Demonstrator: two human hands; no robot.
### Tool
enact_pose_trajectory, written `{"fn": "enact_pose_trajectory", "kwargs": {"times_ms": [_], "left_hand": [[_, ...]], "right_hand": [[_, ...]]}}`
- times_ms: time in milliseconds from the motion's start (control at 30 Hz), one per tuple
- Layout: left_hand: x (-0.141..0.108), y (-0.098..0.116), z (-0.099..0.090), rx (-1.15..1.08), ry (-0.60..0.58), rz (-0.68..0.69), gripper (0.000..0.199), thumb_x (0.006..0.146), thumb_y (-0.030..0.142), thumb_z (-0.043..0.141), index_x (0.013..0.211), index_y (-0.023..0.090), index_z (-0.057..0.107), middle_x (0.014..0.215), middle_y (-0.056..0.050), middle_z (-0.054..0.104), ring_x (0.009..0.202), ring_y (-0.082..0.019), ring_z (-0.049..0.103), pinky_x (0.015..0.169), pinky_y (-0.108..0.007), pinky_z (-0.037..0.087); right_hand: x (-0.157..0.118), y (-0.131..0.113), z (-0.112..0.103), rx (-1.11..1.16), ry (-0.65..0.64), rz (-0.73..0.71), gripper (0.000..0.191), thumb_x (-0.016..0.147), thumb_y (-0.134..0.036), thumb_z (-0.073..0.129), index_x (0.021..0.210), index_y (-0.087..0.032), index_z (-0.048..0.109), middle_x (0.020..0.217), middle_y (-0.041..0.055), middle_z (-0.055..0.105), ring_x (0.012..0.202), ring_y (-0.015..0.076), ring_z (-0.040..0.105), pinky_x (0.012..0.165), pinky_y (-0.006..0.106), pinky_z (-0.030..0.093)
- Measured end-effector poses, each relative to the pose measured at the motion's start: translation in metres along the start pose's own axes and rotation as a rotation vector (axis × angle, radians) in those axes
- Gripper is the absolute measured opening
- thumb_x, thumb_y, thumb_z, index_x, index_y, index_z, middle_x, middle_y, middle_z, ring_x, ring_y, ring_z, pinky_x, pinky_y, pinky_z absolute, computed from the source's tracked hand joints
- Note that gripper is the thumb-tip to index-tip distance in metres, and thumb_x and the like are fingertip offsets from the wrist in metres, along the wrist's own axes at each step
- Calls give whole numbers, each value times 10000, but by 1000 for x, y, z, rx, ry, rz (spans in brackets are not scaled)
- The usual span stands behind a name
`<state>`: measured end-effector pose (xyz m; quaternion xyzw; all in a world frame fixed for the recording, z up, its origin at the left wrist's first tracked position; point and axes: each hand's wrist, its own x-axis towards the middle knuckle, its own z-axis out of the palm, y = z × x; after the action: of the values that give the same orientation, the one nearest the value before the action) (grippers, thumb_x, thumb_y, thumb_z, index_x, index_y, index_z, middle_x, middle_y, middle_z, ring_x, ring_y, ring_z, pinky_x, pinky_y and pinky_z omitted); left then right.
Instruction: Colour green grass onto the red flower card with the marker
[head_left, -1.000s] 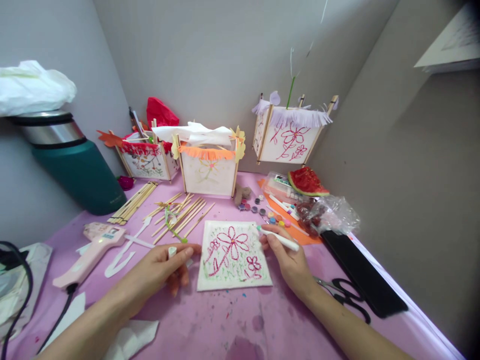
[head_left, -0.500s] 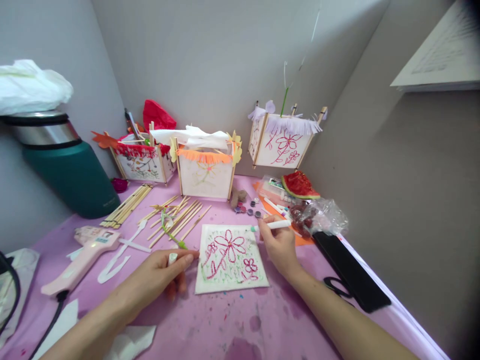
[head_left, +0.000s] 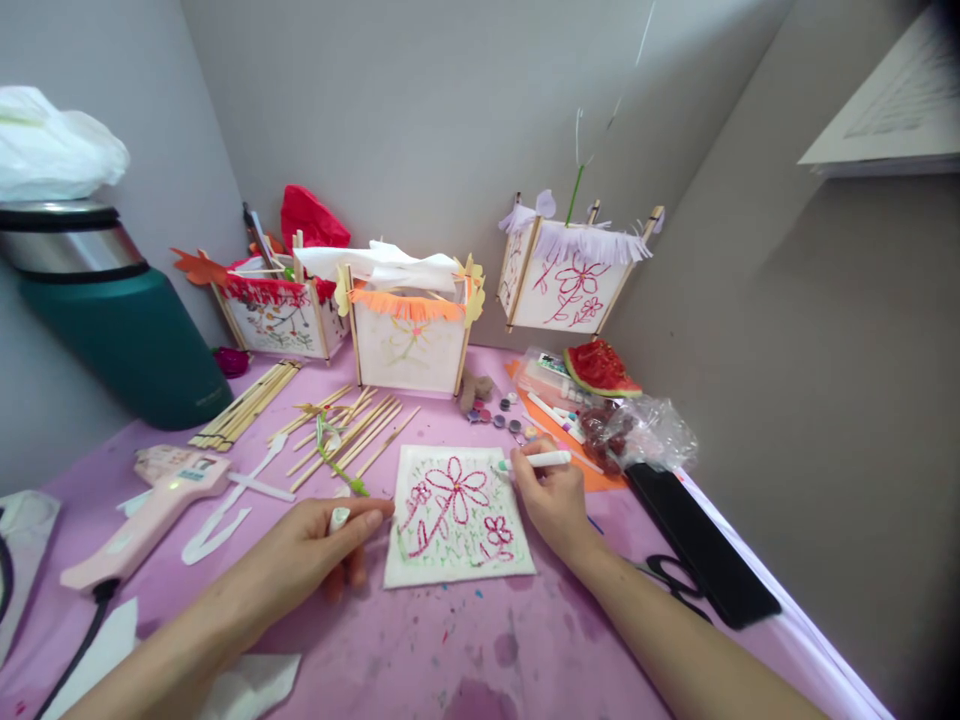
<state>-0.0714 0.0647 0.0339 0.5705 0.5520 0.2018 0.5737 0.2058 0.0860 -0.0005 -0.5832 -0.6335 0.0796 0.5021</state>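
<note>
Head view: the right hand (head_left: 551, 495) is closed around a white marker (head_left: 534, 461), pinched near its green tip, which rests at the upper right edge of the paper square (head_left: 457, 516); the left hand (head_left: 319, 550) is curled about the marker cap (head_left: 338, 518), its fingertips touching the paper's left edge. That square lies flat on the pink desk (head_left: 480, 650) between the two hands, white with red outlined flowers and green strokes beneath them; it looks thin, light and limp, likely to slide or crease, so pinning an edge flat seems the safest hold; the marker looks light, stiff and smooth, best gripped low on the barrel. Behind stand three paper lanterns (head_left: 409, 335), loose wooden sticks (head_left: 352, 430) and a strip of small paint pots (head_left: 501, 415); a pink glue gun (head_left: 146, 505) lies to the left, black scissors (head_left: 675, 580) to the right.
</note>
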Motion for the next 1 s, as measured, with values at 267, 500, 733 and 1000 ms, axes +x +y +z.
{"fn": "enact_pose_trajectory", "kwargs": {"times_ms": [267,500,733,1000], "left_hand": [[-1,3,2,-4,16,-7,809,715,661,548,1253,56,543,544,-25,607,480,-132,485,513,-257,340],[1,2,1,13,8,-3,804,720,660,544,1258,62,541,538,-12,594,478,-128,485,510,-251,345],[0,1,0,18,-3,-6,834,714,684,533,1264,57,539,537,-21,596,474,-133,485,517,-261,356],[0,1,0,16,3,-3,807,720,673,541,1267,79,546,540,-17,602,476,-133,489,507,-250,359]], "right_hand": [[0,-3,-1,-43,-42,-28,232,859,-308,511,659,-190,519,519,-45,490,452,104,465,511,233,355],[0,-3,-2,-94,-12,-72,219,866,-293,499,674,-189,513,535,-36,500,458,105,459,508,235,344],[0,-6,-2,-25,-52,-69,224,879,-320,499,705,-185,542,576,-23,538,500,111,485,522,228,370],[-1,-10,-1,1,-128,-61,213,883,-329,485,744,-188,564,595,-21,551,501,114,488,517,233,375]]}}
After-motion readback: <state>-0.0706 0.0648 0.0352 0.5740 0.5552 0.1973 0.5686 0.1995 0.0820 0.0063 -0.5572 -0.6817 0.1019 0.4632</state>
